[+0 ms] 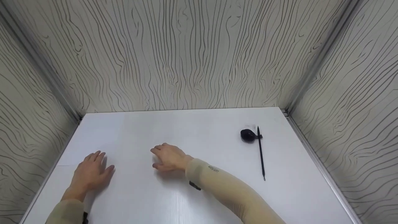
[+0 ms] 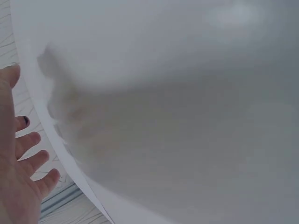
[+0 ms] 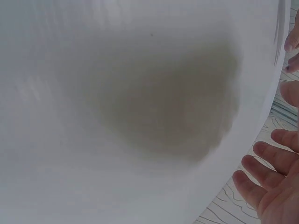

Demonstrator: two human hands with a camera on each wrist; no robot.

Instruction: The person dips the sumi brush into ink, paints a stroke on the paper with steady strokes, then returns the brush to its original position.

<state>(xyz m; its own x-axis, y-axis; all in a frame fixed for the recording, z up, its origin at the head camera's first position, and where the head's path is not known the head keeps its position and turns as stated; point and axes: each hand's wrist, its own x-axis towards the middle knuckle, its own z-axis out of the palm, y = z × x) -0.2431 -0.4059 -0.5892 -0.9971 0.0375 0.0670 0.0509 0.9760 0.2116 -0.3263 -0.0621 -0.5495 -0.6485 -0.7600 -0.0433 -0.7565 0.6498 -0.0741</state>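
Observation:
My left hand [image 1: 90,172] is low over the left part of the white table [image 1: 205,133], thumb spread away from the fingers. A faint edge near it suggests a white sheet [image 1: 93,133] at the table's far left corner. Further right, my right hand [image 1: 169,157] is above the table with fingers loosely bent, pointing left. Both hands hold nothing. In the left wrist view the left hand [image 2: 21,172] shows at the left edge, beside its shadow. The right hand [image 3: 275,182] appears at the right edge of the right wrist view, fingers apart.
On the table's right side lies a thin black brush [image 1: 261,152] with a pointed tip and a small end loop. Its upper part crosses the stub of a rounded black object [image 1: 248,135]. Wood-grain panels [image 1: 192,56] wall the table at the back and sides.

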